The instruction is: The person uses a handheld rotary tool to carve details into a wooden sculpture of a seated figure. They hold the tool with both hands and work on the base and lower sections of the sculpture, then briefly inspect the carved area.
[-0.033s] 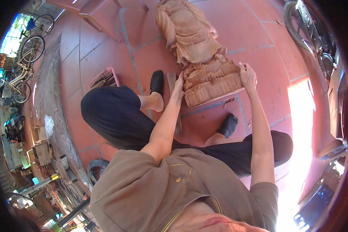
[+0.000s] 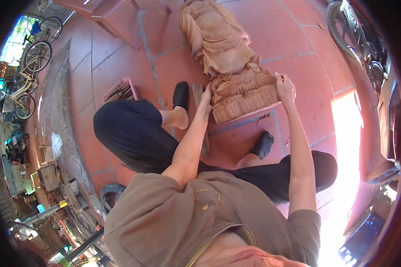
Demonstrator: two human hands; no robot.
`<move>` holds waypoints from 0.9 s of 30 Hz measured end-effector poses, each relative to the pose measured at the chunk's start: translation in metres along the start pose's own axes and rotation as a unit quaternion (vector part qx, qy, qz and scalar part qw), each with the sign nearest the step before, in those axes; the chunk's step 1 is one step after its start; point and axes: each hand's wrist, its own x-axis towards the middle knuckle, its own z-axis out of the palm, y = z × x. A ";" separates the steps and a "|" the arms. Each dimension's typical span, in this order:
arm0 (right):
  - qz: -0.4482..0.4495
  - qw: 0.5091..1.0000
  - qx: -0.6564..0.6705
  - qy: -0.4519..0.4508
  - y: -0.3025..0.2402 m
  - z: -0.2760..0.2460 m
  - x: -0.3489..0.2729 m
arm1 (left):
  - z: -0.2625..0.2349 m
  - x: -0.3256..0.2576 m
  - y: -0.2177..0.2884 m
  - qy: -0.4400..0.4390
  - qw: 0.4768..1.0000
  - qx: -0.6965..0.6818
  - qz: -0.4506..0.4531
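Observation:
A carved wooden statue [image 2: 223, 40] of a robed, round-bellied figure lies on the tiled floor, its base toward me and its top cut off by the upper edge. My left hand [image 2: 205, 99] is closed against the left side of the carved base [image 2: 245, 95]. My right hand [image 2: 285, 89] grips the base's right side, thumb and fingertips on its upper right edge. The palm sides of both hands are hidden. Beside my left hand, a narrow wooden strip [image 2: 198, 95] lies on the floor, partly covered by my forearm.
A pink basket [image 2: 130, 84] holding wooden-handled tools stands by my left knee. Further left are a long rough log [image 2: 60, 102], bicycles [image 2: 26, 93] and piled tools. A reddish-brown plastic chair [image 2: 113, 22] stands far left, and a motorbike [image 2: 365, 53] stands at the right.

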 end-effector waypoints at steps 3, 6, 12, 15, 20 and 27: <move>0.021 0.999 -0.033 -0.012 0.001 -0.001 0.003 | 0.012 -0.007 0.009 0.016 1.000 0.005 -0.012; 0.007 0.999 -0.045 -0.013 0.000 -0.001 0.006 | 0.021 -0.012 0.016 0.028 0.999 0.016 -0.015; 0.000 0.997 -0.072 -0.023 0.004 0.001 0.011 | 0.014 -0.002 0.013 0.024 0.999 0.026 -0.004; 0.001 0.997 -0.075 -0.024 0.003 0.001 0.011 | 0.005 0.014 0.008 0.010 1.000 0.012 -0.005; 0.003 0.998 -0.063 -0.010 0.008 0.002 0.010 | 0.002 0.021 0.002 0.012 1.000 0.023 -0.010; 0.013 0.999 -0.047 -0.014 0.005 0.007 0.000 | -0.002 0.016 0.009 0.014 0.998 0.060 0.000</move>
